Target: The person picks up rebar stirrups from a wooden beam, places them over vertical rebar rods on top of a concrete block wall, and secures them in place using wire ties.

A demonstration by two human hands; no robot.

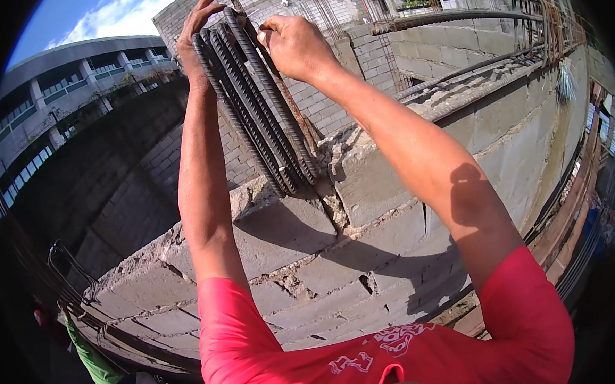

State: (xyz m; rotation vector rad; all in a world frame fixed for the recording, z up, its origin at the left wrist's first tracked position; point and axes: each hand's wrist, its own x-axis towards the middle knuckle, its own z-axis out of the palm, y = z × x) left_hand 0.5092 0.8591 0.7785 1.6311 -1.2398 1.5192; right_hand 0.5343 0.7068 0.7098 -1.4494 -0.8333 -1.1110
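Observation:
Several dark ribbed rebars (256, 108) rise in a tight bundle from the broken top of a concrete block wall (288, 228). My left hand (197, 41) lies against the bundle's left side near its upper end, fingers stretched upward and slightly bent. At the right of the rebar tops, my right hand (298, 48) is closed in a fist, thumb side toward the bars. Whatever sits in that fist is too small or hidden to make out. A thin rusty bar (296, 112) stands just behind the bundle.
More rebars (462, 20) stretch across the upper right, toward a cluster of upright bars (545, 19). Wooden planks (572, 206) run along the wall's right side. Low at left, a person in a green sleeve (90, 353) is close to the wall. A large building (79, 79) stands beyond.

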